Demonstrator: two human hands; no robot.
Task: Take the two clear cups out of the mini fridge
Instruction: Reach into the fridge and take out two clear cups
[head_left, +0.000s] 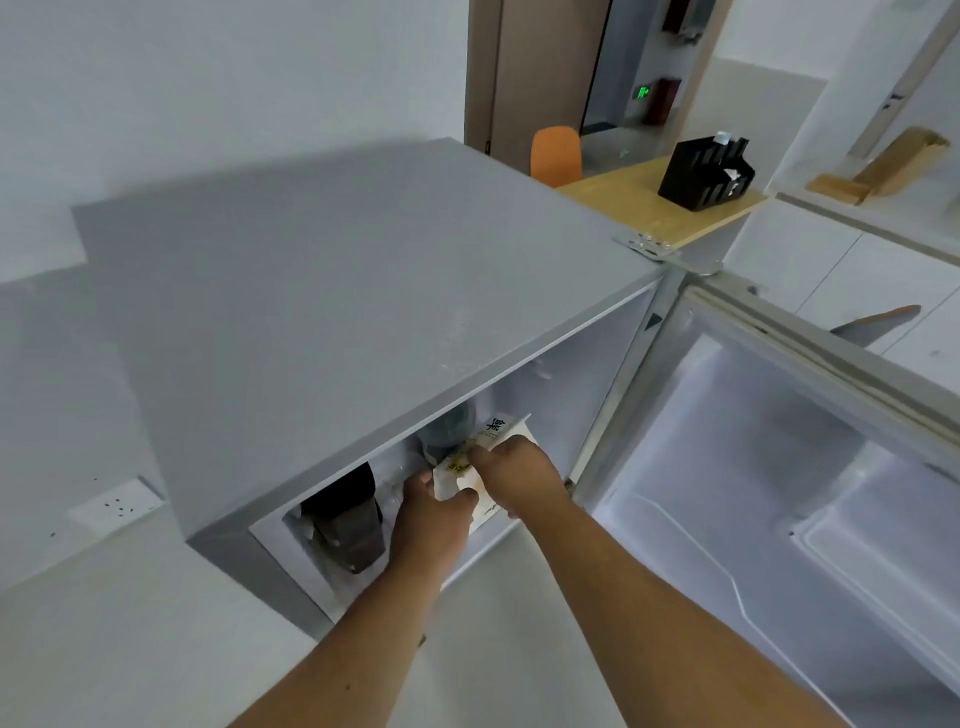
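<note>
The grey mini fridge (332, 291) stands with its door (779, 493) swung open to the right. Both my hands reach into its top compartment. My right hand (514, 475) grips a white carton (501, 431) with black characters and yellow print from above. My left hand (431, 514) holds the carton's lower left end, thumb pressed on it. A faint clear cup (392, 486) shows just left of my left hand, partly hidden by it. I cannot make out a second clear cup.
A dark brown container (345, 525) stands at the compartment's left. A dark round object (448, 428) sits behind the carton. Beyond the fridge are a wooden desk (639, 202) with a black organizer (706, 174), an orange chair (556, 153), and white cabinets (831, 270) at right.
</note>
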